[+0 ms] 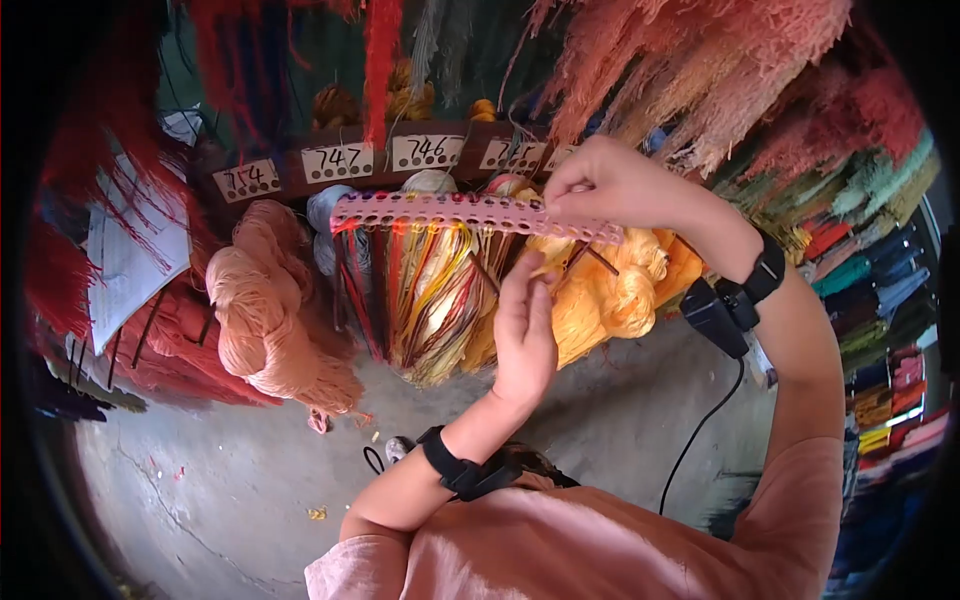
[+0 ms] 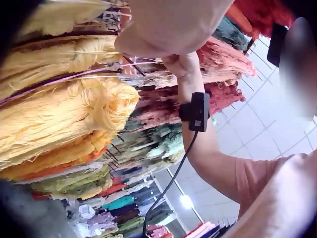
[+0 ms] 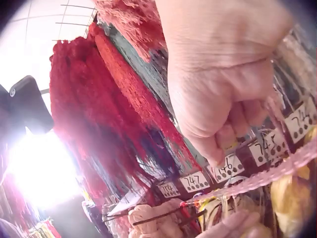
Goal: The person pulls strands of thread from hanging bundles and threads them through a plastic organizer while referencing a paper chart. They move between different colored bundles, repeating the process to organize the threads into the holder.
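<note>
A long pink strip [image 1: 450,212] with rows of punched holes lies across hanging skeins, strands of red, orange, yellow and white thread [image 1: 420,290] trailing from its holes. My right hand [image 1: 625,185] is over its right part, fingers curled in, thumb and fingertips pinching a thin thread at the upper edge. Below the strip my left hand [image 1: 525,330] points upward, its fingers fairly straight beside the yellow yarn [image 1: 595,310]. In the left wrist view, fine strands run toward the right hand [image 2: 181,64]. The right wrist view shows the left fingers [image 3: 237,225] under the strip.
Number cards such as 747 [image 1: 338,160] line a dark red rail [image 1: 290,185]. Peach skeins [image 1: 262,295] hang to the left on metal pegs, pink fringed yarn [image 1: 690,60] overhead. A black cable [image 1: 700,430] dangles from the right wrist camera above the concrete floor [image 1: 240,480].
</note>
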`<state>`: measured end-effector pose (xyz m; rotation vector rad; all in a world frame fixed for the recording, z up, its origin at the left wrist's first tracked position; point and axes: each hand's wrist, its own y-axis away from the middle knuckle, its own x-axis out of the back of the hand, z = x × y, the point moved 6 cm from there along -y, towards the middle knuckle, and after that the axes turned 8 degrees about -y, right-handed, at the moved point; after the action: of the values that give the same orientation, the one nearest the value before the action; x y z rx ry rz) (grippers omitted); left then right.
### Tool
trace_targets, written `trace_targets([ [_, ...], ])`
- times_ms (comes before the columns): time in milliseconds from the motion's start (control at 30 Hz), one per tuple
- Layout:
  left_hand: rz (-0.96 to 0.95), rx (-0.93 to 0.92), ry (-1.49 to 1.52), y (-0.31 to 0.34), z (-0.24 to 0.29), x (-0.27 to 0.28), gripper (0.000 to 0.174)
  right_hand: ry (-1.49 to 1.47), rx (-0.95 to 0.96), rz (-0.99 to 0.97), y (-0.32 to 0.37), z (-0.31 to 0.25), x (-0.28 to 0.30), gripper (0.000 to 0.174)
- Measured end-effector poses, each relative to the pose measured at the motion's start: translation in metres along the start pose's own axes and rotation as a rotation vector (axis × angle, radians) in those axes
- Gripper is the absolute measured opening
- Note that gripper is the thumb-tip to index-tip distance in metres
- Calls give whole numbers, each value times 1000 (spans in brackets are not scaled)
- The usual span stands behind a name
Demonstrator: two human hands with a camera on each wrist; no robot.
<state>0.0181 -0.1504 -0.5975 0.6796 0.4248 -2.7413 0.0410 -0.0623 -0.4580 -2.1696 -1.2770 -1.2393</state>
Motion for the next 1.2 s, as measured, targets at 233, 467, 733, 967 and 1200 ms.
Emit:
trace_targets([
  [233,234,47,427,-42,-25,6,20,129,233,-148,-41,11,-8,14],
  [467,340,73,414,-41,-25,10,16,135,197,-337,-58,17,-23,13],
  [733,412,157,417,-39,-26,14,15,130,188,-379,-57,19,-24,14],
  [967,293,-265,73,-5,-3,20,14,-231,-228,-412,-23,50,-22,16],
  [1200,-41,0,260,-21,11,-5,31,-463,-120,-424,3,52,-21,16],
])
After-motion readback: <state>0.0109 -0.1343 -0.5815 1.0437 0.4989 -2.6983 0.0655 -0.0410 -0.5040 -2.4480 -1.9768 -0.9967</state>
